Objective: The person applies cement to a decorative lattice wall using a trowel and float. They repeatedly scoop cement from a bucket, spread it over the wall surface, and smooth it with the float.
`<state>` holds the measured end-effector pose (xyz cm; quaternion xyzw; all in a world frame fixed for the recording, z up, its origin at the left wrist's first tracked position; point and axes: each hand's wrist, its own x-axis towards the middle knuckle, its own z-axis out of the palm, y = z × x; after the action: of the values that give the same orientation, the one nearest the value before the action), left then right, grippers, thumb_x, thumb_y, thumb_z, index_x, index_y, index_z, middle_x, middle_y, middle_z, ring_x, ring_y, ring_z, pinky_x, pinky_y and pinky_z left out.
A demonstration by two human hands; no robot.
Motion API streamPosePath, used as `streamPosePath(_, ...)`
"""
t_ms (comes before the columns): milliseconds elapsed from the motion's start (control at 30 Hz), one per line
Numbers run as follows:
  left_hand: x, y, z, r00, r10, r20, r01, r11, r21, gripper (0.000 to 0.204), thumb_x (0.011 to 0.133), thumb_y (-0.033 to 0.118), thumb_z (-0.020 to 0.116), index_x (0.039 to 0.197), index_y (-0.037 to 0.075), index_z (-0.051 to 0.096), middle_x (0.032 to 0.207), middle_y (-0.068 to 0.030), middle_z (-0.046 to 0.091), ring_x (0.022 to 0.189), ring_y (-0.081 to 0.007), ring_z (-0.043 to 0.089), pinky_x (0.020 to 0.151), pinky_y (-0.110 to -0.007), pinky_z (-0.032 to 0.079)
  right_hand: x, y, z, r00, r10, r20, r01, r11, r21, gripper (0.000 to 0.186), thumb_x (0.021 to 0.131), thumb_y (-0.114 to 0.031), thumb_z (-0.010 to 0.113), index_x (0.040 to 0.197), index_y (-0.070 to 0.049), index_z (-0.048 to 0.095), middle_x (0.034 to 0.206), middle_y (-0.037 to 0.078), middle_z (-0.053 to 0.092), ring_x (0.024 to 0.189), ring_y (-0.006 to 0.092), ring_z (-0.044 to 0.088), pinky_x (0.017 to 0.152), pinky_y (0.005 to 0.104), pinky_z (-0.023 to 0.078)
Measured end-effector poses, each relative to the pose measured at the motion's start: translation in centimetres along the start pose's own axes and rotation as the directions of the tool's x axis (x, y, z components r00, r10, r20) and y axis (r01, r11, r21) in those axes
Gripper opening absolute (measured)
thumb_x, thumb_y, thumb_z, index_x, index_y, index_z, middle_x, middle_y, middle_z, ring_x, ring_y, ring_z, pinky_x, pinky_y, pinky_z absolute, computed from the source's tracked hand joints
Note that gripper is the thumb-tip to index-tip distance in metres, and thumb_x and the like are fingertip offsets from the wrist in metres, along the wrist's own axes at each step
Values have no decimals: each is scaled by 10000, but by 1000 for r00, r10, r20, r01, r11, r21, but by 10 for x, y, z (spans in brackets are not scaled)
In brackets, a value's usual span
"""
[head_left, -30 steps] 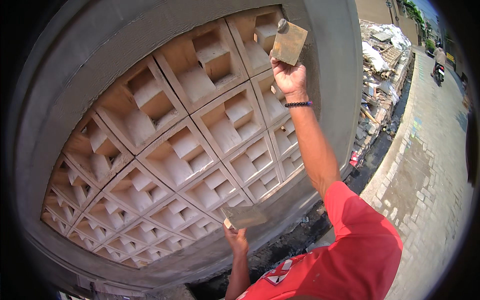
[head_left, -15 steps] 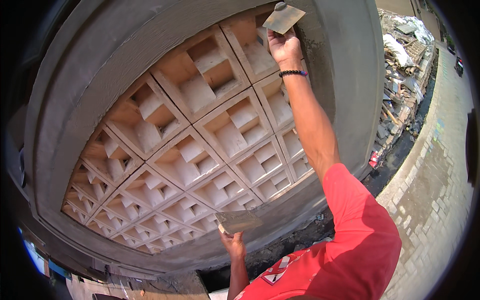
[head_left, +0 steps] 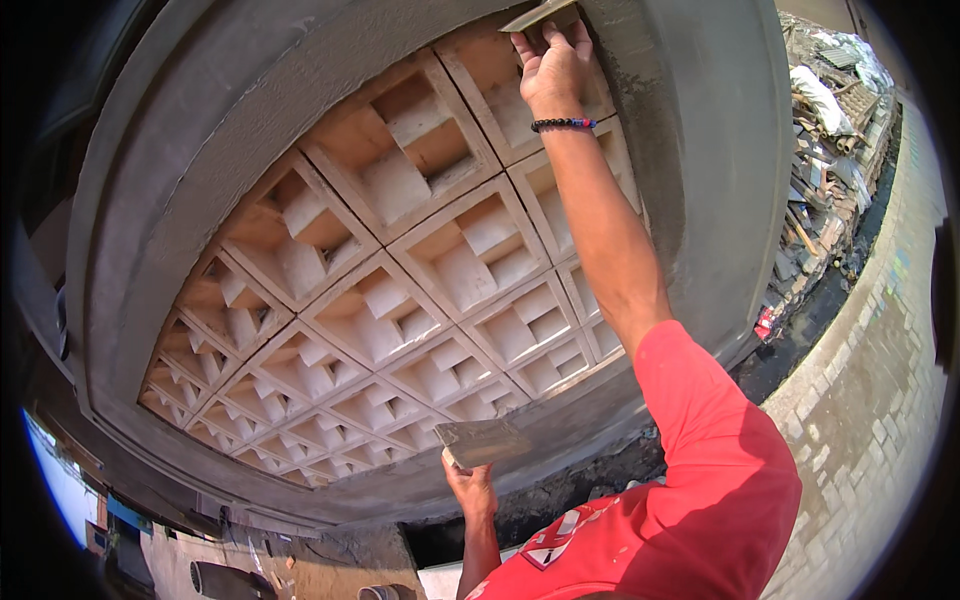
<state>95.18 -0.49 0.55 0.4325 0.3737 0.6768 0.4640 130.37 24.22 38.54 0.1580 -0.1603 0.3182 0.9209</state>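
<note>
My right hand [head_left: 555,75] reaches up to the top of a wall opening, its fingers closed on a plastering trowel [head_left: 540,14]. The trowel's blade is seen nearly edge-on at the upper rim of the panel; part of it is cut off by the picture's edge. Low down, my left hand [head_left: 470,490] grips a flat rectangular plate [head_left: 487,441], grey and smeared on top, held out in front of the wall. Behind both hands is a panel of pale square breeze blocks [head_left: 392,243] with stepped hollows. Smooth grey render [head_left: 728,150] frames it.
A narrow ditch [head_left: 805,330] runs along the wall's foot. To the right lie a rubble heap [head_left: 825,160] with sacks and wood, and a paved lane [head_left: 860,430]. A dark bucket [head_left: 225,580] lies at the lower left.
My right hand has shifted slightly left and up, tipping the trowel from face-on to nearly edge-on. The grey lump on it no longer shows. My left hand has barely moved.
</note>
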Motion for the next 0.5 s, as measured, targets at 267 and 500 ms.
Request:
streamPosePath(267,-9,10,-4,1000,-1,-29,2,999,36,549,760,1,730,1210,76,424,1095,-39,556,965,-140,566,823,-286,472,-37,0,40,999,30,-42,-31,999,-33,613,891,26,496,1426,-73,213,1476,197,174,1242,336,390,855,415,526)
streamPosePath(500,-4,9,-2,1000,1,-24,0,997,76,552,764,27,739,1216,75,425,1089,-29,560,958,-134,563,832,-279,460,-71,45,39,995,94,-15,-94,995,15,547,876,33,523,1337,-82,254,1160,173,456,984,246,520,792,435,569)
